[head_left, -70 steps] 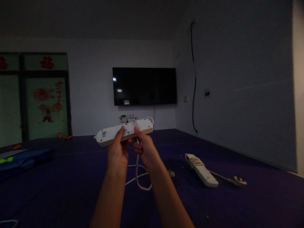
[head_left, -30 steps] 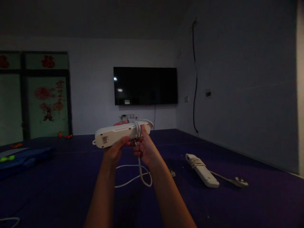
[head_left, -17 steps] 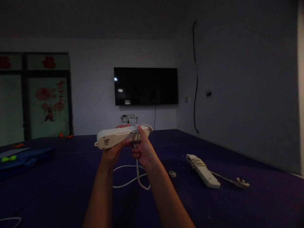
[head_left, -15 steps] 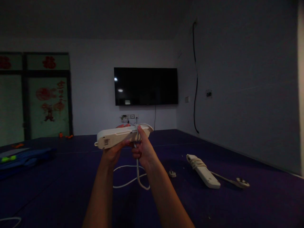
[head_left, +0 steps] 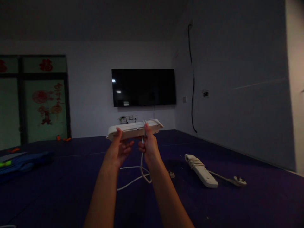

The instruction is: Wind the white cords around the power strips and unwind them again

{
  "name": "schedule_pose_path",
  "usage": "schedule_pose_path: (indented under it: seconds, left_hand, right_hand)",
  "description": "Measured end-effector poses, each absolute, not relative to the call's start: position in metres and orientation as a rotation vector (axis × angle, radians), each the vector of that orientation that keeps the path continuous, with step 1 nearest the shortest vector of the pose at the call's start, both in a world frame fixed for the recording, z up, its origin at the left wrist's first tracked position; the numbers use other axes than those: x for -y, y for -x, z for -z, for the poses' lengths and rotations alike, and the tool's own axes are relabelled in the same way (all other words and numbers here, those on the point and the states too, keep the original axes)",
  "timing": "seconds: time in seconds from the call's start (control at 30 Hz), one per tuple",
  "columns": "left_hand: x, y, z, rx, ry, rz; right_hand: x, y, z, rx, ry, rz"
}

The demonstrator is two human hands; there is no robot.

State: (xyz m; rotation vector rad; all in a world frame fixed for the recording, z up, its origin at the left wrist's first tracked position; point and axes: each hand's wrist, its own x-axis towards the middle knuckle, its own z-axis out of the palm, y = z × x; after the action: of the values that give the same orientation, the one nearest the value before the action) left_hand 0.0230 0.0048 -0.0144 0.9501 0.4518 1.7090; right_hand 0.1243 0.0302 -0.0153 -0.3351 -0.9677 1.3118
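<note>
- My left hand (head_left: 120, 152) is half curled, thumb on the left part of the white power strip (head_left: 133, 129), which is up in the air.
- My right hand (head_left: 150, 144) closes around its right part; the dimness leaves me unsure how firmly.
- The cord (head_left: 142, 164) hangs between them.
- A second strip (head_left: 205, 175) lies right.

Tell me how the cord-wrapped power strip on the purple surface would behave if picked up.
The power strip looks like rigid plastic, so it would probably stay stiff. Long and flat-sided, it seems unlikely to roll. The plug sits at the end of an unwrapped length of cord, so it would likely dangle or trail.
</note>
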Motion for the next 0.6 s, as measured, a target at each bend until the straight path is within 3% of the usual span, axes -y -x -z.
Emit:
schedule_pose_path:
  seconds: [0.37,0.6]
  left_hand:
    - [0.016,-0.055,-0.001,-0.348,-0.356,-2.055]
    - [0.005,-0.050,0.002,-0.268,-0.565,-2.221]
  right_hand:
    - [-0.027,-0.124,0.018,1.238,0.388,-1.202]
    - [-0.027,-0.127,0.020,1.405,0.595,-1.244]
